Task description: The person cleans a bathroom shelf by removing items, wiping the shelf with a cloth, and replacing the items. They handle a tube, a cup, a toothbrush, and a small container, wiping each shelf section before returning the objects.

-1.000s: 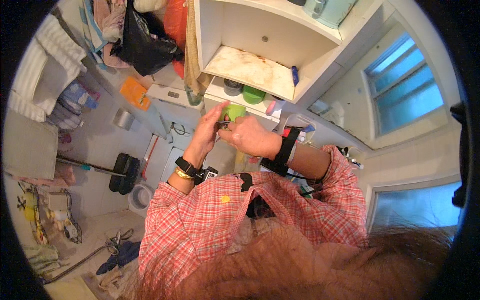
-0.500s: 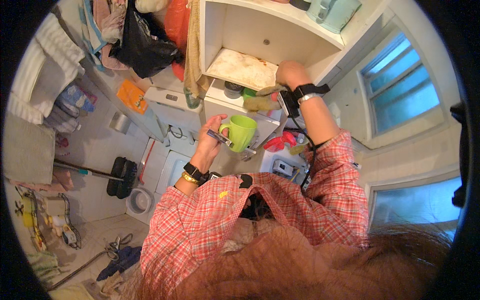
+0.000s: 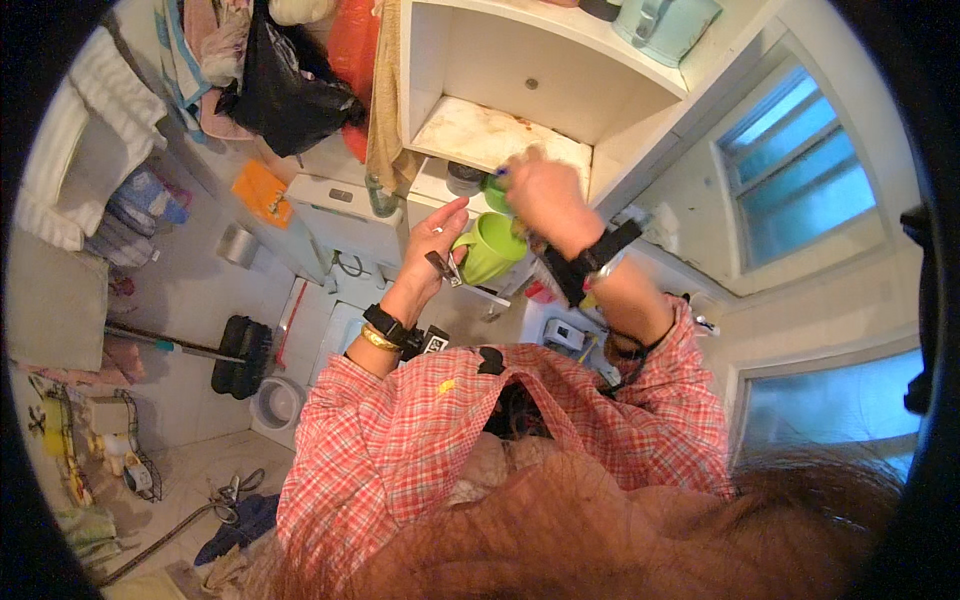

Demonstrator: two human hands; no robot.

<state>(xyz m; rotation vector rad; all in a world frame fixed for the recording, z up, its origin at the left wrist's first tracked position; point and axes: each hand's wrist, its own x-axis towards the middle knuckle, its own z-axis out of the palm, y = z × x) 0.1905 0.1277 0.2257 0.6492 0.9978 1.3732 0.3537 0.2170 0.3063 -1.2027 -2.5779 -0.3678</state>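
In my left hand [image 3: 432, 245] is a lime-green mug [image 3: 493, 250], held at its handle side with its mouth tilted toward my right hand. A small dark-and-silver tool [image 3: 441, 267], perhaps a nail clipper, lies along the same hand's fingers. My right hand [image 3: 553, 200] is beside and just above the mug's rim, its fingers curled and somewhat blurred. A small blue thing [image 3: 502, 172] shows at its fingertips; its kind cannot be made out. Behind the mug, a green container [image 3: 496, 192] and a dark-lidded jar [image 3: 464, 178] stand on a lower ledge.
A white shelf unit [image 3: 500, 135] with a stained board rises ahead. To the left hang an orange packet [image 3: 262, 192], a black bag [image 3: 290, 95] and towels [image 3: 95, 120]. A broom [image 3: 241, 357] and a white bucket [image 3: 279, 403] stand lower left. Windows [image 3: 800, 150] line the right.
My right hand has swung left from the shelf's right side to the mug, and a blue thing now shows at its fingertips. The mug has tilted and shifted slightly up with my left hand.
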